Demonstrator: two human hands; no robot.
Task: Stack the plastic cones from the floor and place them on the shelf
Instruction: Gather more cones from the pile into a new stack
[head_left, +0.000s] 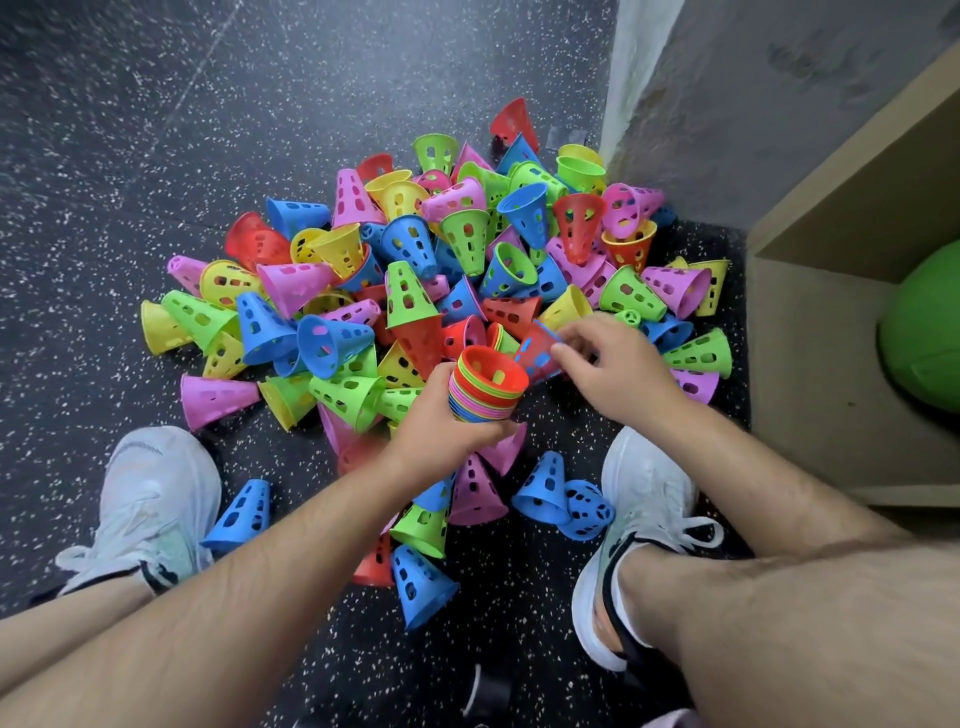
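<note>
Only the head view here. The left hand (441, 421) had its fingers wrapped round a nested stack of cones (485, 389). The wide mouths faced up and tilted toward the other hand, I'd guess so the next one could drop straight in. The right hand (621, 364) was pinching a red cone (537, 353) just beside the stack's rim, fingers curled on it, though that bit was blurry. Beyond them sat the big pile of loose cones (415, 260) on the speckled rubber floor (130, 130). They were thin glossy plastic, tapered and punched with slots, in pink, blue, green, yellow and red. The wooden shelf (810, 332) stood on the right with a green ball (924, 358) in its cubby, and no cones on it that I could see.
</note>
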